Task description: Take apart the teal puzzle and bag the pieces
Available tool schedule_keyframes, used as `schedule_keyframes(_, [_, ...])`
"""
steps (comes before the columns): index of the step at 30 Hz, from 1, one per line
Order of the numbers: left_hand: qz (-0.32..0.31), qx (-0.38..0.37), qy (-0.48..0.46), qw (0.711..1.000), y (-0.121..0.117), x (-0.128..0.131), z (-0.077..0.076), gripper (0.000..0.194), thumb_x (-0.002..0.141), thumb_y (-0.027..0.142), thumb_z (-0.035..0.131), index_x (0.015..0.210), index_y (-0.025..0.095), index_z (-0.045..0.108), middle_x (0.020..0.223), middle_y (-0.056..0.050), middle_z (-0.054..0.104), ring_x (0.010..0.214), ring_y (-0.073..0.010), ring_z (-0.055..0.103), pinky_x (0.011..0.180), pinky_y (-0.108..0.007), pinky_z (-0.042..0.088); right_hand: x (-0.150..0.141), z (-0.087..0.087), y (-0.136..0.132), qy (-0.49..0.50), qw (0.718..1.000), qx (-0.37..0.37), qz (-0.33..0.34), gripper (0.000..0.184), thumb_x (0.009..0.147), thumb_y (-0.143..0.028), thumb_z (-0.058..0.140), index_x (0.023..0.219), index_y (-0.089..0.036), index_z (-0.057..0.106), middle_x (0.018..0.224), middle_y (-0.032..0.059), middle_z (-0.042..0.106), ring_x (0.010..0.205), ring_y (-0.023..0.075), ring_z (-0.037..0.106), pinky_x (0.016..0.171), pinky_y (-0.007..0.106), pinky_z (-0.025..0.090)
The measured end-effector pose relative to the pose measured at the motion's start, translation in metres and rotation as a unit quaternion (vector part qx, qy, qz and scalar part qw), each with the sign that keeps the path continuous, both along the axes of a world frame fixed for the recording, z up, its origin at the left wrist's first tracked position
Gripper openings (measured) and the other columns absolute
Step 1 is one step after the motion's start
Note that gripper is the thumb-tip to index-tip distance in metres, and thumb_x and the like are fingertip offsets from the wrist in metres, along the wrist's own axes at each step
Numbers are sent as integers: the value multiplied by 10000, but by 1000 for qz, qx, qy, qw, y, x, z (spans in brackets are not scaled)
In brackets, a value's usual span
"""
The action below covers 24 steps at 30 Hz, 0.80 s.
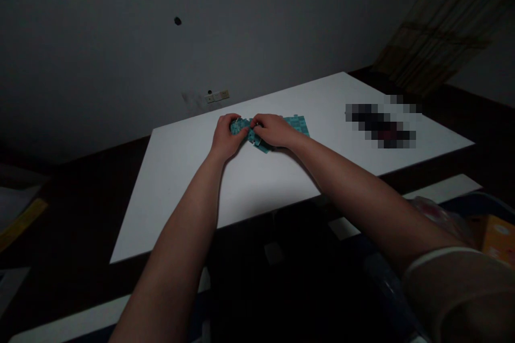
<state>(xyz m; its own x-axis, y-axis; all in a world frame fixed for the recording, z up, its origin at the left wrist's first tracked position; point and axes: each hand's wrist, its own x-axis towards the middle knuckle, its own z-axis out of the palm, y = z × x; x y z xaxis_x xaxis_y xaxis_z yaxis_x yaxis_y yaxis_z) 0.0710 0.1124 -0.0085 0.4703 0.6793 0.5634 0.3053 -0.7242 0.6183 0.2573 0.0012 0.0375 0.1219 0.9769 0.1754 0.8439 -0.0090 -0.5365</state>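
The left hand [226, 138] has its thumb and fingers curled around the left end of a teal piece [252, 138], gripping it. The right hand [273, 129] pinches the piece between thumb and forefinger; its other fingers are too hidden to tell. The piece sits between the two sets of fingers, low over the table [173, 177]; whether it touches the top cannot be told. A checkered teal sheet [301, 124] lies flat just right of the right fingers, partly behind that hand. Well right of the fingers is a pixelated thing [380, 124]. Beyond the left fingers, sockets [217, 96] sit on the wall [261, 27].
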Motion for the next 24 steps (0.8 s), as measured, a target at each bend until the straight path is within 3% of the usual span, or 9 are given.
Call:
schedule_keyframes(12, [24, -40, -4, 999, 2, -1, -1, 345, 831, 242, 863, 1114, 289, 672, 1222, -70, 711, 1183, -310, 676, 1092, -509, 555, 13, -7, 2, -6, 995, 101, 7, 311, 1021, -241, 596, 1296, -253, 742, 1213, 90, 810, 1118, 321, 703, 977, 425, 464])
schedule_keyframes(20, [-18, -37, 20, 999, -4, -1, 3, 497, 767, 357, 955, 1179, 277, 690, 1269, -77, 703, 1190, -311, 662, 1105, -511, 549, 13, -10, 4, 45, 994, 91, 47, 225, 971, -244, 666, 1180, -251, 748, 1192, 69, 813, 1071, 294, 697, 980, 411, 505])
schedule_keyframes(24, [-2, -31, 14, 999, -7, 0, 5, 429, 778, 311, 926, 1129, 316, 680, 1237, -69, 713, 1183, -329, 663, 1096, -537, 561, 12, -9, 6, 70, 991, 102, 50, 322, 909, -169, 580, 1176, -255, 737, 1278, 90, 779, 1185, 316, 668, 1071, 462, 515])
